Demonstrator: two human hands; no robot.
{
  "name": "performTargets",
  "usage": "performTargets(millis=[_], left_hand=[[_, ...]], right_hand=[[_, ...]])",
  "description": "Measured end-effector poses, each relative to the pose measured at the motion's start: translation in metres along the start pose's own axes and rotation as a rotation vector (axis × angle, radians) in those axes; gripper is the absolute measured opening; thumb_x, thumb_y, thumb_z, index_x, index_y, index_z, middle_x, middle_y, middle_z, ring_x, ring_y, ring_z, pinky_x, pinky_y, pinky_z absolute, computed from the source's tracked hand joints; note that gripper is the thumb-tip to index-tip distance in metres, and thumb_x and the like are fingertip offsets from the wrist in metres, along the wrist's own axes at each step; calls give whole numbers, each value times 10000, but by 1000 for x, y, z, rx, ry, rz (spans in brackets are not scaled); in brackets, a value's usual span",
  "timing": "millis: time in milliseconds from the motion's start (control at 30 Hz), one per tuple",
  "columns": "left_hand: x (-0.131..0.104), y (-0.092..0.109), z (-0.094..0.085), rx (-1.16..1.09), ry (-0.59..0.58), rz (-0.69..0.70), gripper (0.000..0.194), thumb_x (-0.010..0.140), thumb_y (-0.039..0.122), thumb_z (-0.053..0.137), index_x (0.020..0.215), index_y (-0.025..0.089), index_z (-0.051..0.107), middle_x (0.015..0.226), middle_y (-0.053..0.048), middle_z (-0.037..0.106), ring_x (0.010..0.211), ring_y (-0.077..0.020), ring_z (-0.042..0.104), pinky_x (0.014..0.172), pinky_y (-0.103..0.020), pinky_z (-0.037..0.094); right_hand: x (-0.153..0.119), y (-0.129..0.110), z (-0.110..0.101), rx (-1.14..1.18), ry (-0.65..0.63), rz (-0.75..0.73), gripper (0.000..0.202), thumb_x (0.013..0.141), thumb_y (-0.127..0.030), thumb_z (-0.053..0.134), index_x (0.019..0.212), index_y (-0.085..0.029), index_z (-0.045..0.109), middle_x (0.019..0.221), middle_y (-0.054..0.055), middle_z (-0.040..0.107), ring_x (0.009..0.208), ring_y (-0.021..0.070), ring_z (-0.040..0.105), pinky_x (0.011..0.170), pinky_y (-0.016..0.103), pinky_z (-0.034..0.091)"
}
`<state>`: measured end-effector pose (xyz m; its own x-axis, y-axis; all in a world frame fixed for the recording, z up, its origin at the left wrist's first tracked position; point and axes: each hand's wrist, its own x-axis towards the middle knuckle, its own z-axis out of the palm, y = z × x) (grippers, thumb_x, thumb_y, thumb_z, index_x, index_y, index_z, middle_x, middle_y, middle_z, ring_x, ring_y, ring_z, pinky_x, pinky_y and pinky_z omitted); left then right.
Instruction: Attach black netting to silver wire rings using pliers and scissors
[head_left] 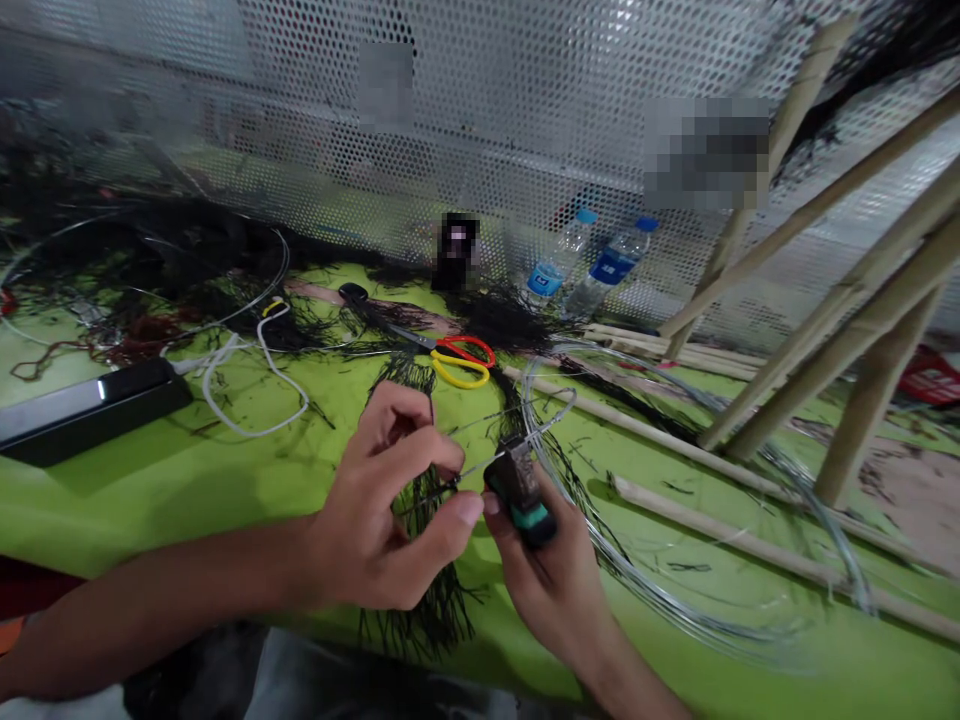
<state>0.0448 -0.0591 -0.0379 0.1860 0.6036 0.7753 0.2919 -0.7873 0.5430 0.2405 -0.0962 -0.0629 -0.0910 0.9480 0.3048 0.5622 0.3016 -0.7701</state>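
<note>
My left hand (401, 500) is closed in a pinch, thumb and forefinger on a thin wire (476, 467) with a dark strand at its near end. The wire runs right and ends in a loop past my right hand (551, 570). My right hand is closed around a dark block-shaped tool (517, 475) with a green band; its exact kind does not show. Beneath my left hand lies a bundle of black frayed strands (442, 610). Scissors (457, 360) with one red and one yellow handle rest just beyond my hands.
Coiled clear wire (675, 610) curves over the green tabletop (247, 490) at right, among wooden poles (720, 525). Two water bottles (611, 265) stand by the perforated metal screen (300, 130). At left are a black box (97, 400) and a white cord (214, 395).
</note>
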Motion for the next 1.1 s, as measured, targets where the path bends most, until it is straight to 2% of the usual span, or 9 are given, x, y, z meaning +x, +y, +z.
performTargets(millis=[100,200,433,533,633,767,867,1000,1100], left_hand=[[-4,0,2,55,40,-1,73,919,248,673,963,204,636,1033,-74,445,988,-230,495,781,-377,502],[-5,-2,3,80,78,16,88,922,246,706,1002,213,692,1014,-61,453,983,-223,502,779,-374,506],[0,-10,2,71,170,42,189,858,251,868,1032,251,795,900,1,591,810,-124,610,647,-252,526],[-1,-12,4,35,181,43,188,851,242,884,1022,238,806,869,11,609,714,-88,610,557,-204,513],[-3,-10,7,-103,158,-68,151,863,205,868,1000,232,812,878,18,602,607,-47,601,456,-161,484],[-1,-5,9,-462,41,-371,52,894,192,823,941,213,814,957,20,586,446,9,566,348,-135,441],[2,-4,7,-517,-25,-451,63,909,207,800,952,224,842,892,17,590,477,2,513,353,-144,378],[4,-4,5,-340,34,-332,99,893,177,808,956,233,860,787,5,648,666,-82,600,516,-181,483],[5,-3,2,-193,99,-132,128,915,161,792,1011,232,836,792,14,658,659,-80,601,539,-195,499]], right_hand=[[1,-1,-1,6,11,-8,134,1019,-348,585,1002,-223,630,744,-23,622,629,135,551,584,257,433],[2,-1,-2,20,13,-4,127,1017,-341,596,993,-221,629,723,-35,602,599,122,525,565,250,417],[3,2,-1,39,50,52,173,1021,-382,600,956,-223,615,695,-40,576,592,126,495,556,255,403],[3,3,1,43,71,84,179,1018,-395,607,951,-229,611,678,-47,566,584,127,478,550,258,390],[3,4,3,44,92,99,188,1016,-407,605,944,-233,613,675,-48,557,579,128,461,561,266,397],[3,6,4,54,109,104,195,1023,-415,591,943,-238,607,678,-48,544,589,127,441,569,271,393],[3,9,3,63,111,122,194,1023,-426,601,960,-242,600,694,-53,540,594,122,421,558,267,380],[2,11,2,70,80,118,188,1022,-419,611,963,-241,603,713,-45,554,612,126,457,582,275,407],[0,10,2,102,24,115,182,1030,-415,598,1011,-236,623,761,-16,600,666,152,534,627,300,455]])
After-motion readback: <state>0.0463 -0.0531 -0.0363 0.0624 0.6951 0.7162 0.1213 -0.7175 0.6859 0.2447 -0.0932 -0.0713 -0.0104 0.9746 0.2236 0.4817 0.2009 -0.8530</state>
